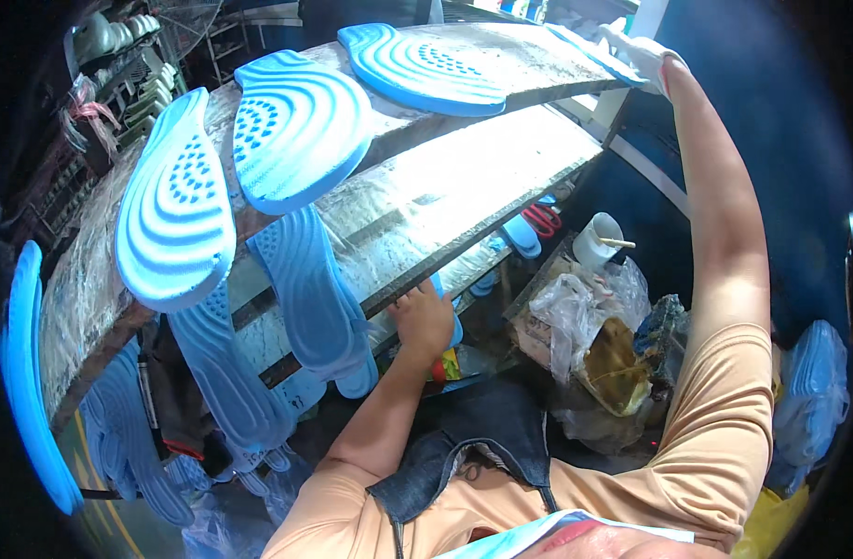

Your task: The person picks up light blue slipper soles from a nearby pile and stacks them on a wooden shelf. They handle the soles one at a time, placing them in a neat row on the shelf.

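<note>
At the far right end of the top board (529, 56), my right hand (641, 58), in a white glove, grips the end of a blue shoe sole (594, 54). My bare left hand (423, 319) is at the front edge of the lower board (473, 172), fingers bent. A blue piece (457, 328) shows just beside it; what the fingers hold is hidden. Along the top board lie a ridged blue sole (422, 70), a second sole (301, 130) and a third sole (177, 205), each with a dotted patch.
More blue soles (310, 289) hang below the boards. Another sole (37, 382) stands at the far left edge. Down to the right are a white cup (598, 240) with a stick, crumpled clear plastic bags (580, 303), red-handled scissors (541, 220) and bagged blue soles (808, 396).
</note>
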A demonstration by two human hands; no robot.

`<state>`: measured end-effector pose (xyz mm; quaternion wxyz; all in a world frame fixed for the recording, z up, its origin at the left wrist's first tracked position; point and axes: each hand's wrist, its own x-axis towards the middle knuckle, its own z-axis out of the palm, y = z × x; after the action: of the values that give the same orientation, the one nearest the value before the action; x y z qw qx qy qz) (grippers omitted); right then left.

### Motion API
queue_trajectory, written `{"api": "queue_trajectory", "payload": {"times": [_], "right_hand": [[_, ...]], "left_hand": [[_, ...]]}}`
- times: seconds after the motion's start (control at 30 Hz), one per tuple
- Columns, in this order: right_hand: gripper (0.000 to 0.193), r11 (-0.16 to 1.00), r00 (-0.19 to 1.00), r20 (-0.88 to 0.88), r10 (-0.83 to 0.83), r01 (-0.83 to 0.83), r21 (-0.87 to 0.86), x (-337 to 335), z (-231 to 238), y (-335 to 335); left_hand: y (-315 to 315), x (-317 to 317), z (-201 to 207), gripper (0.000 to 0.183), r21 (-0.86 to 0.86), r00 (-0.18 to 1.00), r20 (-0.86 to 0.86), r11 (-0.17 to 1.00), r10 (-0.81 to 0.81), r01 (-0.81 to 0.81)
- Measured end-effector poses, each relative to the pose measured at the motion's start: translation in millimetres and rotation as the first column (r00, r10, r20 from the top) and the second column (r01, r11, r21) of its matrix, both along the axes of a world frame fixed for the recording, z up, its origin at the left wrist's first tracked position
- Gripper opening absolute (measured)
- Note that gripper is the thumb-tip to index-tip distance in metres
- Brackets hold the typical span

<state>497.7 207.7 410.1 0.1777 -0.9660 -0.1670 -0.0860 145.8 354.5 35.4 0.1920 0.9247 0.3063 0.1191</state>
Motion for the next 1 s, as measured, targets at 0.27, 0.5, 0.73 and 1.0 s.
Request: {"api": "queue_trajectory", "payload": {"times": [0.27, 0.5, 0.73, 1.0], "right_hand": [[0.083, 0.969, 0.916, 0.402, 0.022, 0.080, -0.235, -8.2, -4.2, -19.9], [0.051, 0.919, 0.748, 0.603, 0.277, -0.023, -0.394, -100.1, -1.7, -103.3], [0.043, 0.952, 0.917, 0.352, 0.187, -0.081, -0.295, -235.7, -2.5, -225.9], [0.046, 0.893, 0.966, 0.091, 0.241, -0.185, -0.410, -268.1, -33.6, -302.3]], "left_hand": [[-0.9, 3.6, -9.3, 0.073, 0.014, 0.994, 0.112, 1.000, -0.014, 0.012], [8.9, -32.0, 29.6, 0.063, -0.065, 0.981, 0.145, 0.988, -0.132, 0.142], [-91.9, -73.0, 119.7, 0.070, -0.619, 0.769, 0.638, -0.622, -0.043, 0.480], [-226.6, -65.8, 125.3, 0.063, -0.372, 0.890, 0.400, -0.926, -0.220, -0.062]]}}
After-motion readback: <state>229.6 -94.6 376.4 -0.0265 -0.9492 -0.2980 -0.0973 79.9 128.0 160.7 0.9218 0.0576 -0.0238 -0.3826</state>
